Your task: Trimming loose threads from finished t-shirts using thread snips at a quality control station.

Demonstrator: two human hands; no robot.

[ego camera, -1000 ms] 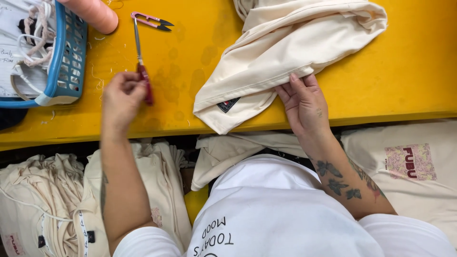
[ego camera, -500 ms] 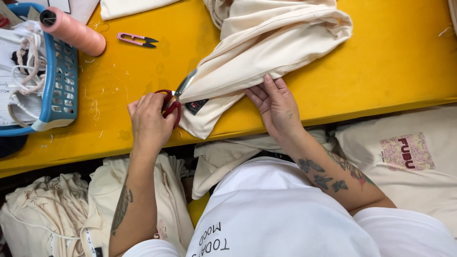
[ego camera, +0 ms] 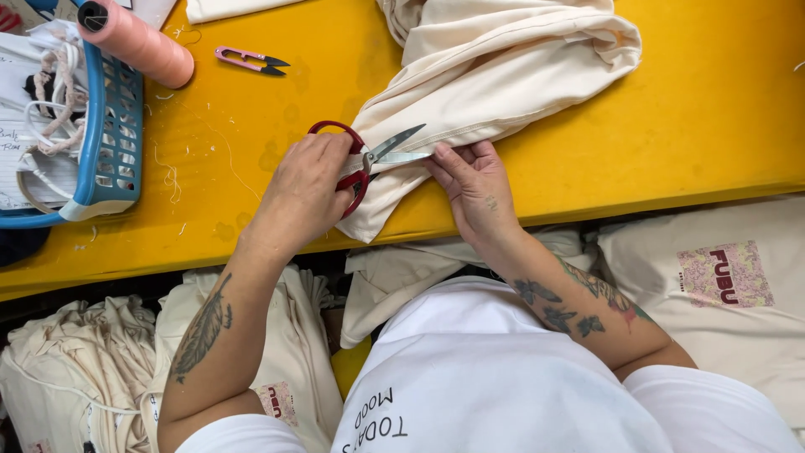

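Observation:
My left hand [ego camera: 303,195] grips red-handled scissors [ego camera: 362,161], their blades parted over the lower corner of a cream cloth garment [ego camera: 486,75] that lies bunched on the yellow table [ego camera: 688,126]. My right hand [ego camera: 471,180] pinches the garment's edge just right of the blade tips, holding the cloth flat near the table's front edge.
A small pink thread snipper [ego camera: 250,60] lies at the back left. A pink thread cone [ego camera: 138,42] leans on a blue plastic basket [ego camera: 109,143] holding cords and papers. Stacks of cream garments [ego camera: 721,285] lie below the table edge on both sides of my lap.
My left hand picked up the red scissors from the table, carried them right to the garment corner and the blades opened. My right hand stayed on the cloth edge.

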